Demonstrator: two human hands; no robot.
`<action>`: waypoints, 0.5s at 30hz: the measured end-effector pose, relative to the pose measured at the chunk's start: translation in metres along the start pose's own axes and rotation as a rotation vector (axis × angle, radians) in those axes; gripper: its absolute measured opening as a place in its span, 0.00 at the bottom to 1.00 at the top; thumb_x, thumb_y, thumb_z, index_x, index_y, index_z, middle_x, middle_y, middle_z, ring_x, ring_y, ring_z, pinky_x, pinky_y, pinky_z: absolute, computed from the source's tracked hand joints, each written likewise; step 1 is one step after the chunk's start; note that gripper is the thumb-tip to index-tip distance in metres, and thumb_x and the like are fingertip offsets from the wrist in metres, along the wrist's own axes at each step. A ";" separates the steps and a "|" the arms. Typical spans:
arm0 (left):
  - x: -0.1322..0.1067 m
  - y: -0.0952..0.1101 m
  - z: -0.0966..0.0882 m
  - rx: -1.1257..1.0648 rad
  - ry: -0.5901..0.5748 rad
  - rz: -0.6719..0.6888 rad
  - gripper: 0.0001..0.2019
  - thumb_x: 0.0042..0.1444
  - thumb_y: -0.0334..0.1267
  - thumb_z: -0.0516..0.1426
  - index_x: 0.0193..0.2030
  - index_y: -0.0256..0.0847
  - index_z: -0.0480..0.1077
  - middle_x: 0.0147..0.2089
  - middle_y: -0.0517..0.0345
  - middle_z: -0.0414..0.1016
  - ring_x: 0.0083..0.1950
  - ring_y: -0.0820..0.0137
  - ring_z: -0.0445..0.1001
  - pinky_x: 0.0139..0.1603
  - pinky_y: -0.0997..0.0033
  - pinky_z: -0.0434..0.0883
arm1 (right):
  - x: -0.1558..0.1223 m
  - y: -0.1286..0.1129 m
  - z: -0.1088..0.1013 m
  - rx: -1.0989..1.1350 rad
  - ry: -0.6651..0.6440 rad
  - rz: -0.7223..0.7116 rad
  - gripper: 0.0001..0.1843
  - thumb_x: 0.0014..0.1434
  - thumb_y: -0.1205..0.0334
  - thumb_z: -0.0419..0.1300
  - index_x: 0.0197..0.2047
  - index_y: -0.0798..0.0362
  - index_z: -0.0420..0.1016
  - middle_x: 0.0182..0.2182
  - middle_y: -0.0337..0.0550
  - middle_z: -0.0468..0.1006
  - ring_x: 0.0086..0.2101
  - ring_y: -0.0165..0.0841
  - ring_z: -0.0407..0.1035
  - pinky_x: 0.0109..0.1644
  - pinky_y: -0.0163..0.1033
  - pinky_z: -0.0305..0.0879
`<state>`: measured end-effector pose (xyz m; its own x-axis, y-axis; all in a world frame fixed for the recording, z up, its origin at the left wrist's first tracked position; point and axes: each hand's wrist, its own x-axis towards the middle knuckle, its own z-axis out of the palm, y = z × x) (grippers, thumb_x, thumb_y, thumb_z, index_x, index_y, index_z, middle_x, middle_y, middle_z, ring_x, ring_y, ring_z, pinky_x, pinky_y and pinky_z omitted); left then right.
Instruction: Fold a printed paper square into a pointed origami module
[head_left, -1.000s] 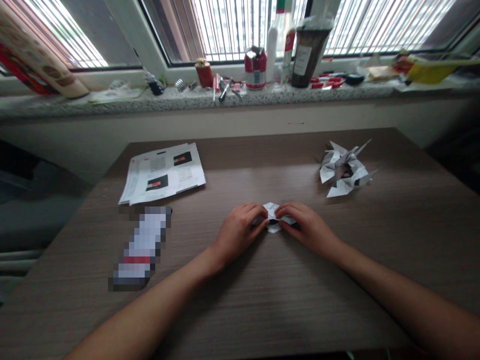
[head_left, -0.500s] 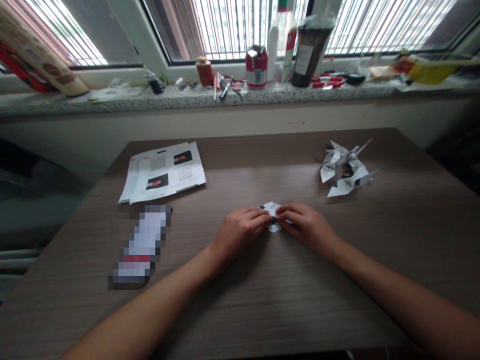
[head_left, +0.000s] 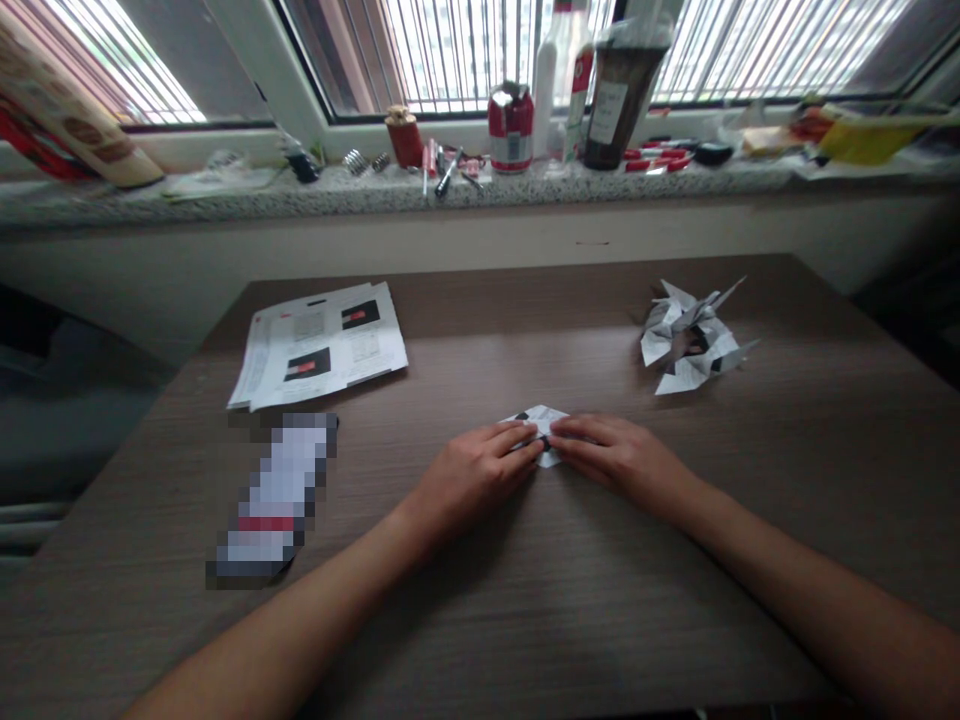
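A small piece of folded printed paper (head_left: 543,413), white with dark patches, lies on the table at the middle of the view. My left hand (head_left: 474,465) grips its left side, fingers close together and pressed down on it. From the right, my right hand (head_left: 624,452) holds the other side with its fingertips, close to the left ones. Both hands cover much of the paper, and the thumbs are mostly hidden. Several folded paper figures (head_left: 684,326) with pointed tips stand clustered at the back right of the table.
Printed sheets (head_left: 330,345) lie stacked at the back left of the brown table (head_left: 540,600). A blurred-out phone-like object (head_left: 277,490) is left of my forearm. On the granite sill (head_left: 375,195) stand a red can (head_left: 511,128), a dark cup (head_left: 616,100), bottles and small tools.
My fingers have flattened and straightened a little on the folded paper, and more of its left edge shows. Both hands still hold it in about the same place. The view has shifted slightly.
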<state>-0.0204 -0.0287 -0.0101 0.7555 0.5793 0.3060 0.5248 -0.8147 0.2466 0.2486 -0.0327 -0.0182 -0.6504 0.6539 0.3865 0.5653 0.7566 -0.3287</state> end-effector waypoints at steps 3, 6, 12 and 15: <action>-0.001 -0.002 -0.001 -0.006 -0.003 0.006 0.14 0.73 0.37 0.54 0.61 0.40 0.73 0.64 0.47 0.75 0.64 0.58 0.75 0.63 0.52 0.76 | -0.001 0.000 -0.001 -0.030 -0.022 -0.010 0.17 0.69 0.65 0.61 0.59 0.44 0.78 0.55 0.48 0.81 0.53 0.43 0.77 0.57 0.54 0.77; -0.003 -0.007 -0.001 -0.046 -0.019 0.042 0.15 0.73 0.37 0.53 0.62 0.39 0.72 0.65 0.47 0.74 0.65 0.61 0.75 0.66 0.55 0.74 | 0.001 -0.001 -0.002 -0.053 -0.034 -0.024 0.15 0.70 0.65 0.60 0.57 0.47 0.79 0.55 0.48 0.82 0.53 0.43 0.77 0.57 0.52 0.77; -0.005 -0.010 -0.004 -0.073 -0.039 0.045 0.15 0.73 0.37 0.53 0.62 0.39 0.72 0.66 0.47 0.73 0.66 0.61 0.74 0.67 0.55 0.74 | 0.003 -0.003 -0.004 -0.052 -0.043 -0.024 0.14 0.70 0.65 0.59 0.56 0.50 0.80 0.54 0.52 0.81 0.52 0.44 0.77 0.57 0.53 0.77; -0.004 -0.008 -0.005 -0.074 -0.050 0.031 0.15 0.73 0.37 0.53 0.62 0.40 0.72 0.67 0.48 0.73 0.67 0.60 0.73 0.67 0.54 0.73 | 0.002 -0.003 -0.005 -0.038 -0.051 -0.016 0.15 0.70 0.65 0.59 0.57 0.49 0.79 0.55 0.51 0.81 0.53 0.43 0.77 0.57 0.53 0.76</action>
<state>-0.0302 -0.0242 -0.0087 0.7904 0.5502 0.2692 0.4717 -0.8271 0.3055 0.2482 -0.0336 -0.0127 -0.6838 0.6418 0.3471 0.5727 0.7669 -0.2898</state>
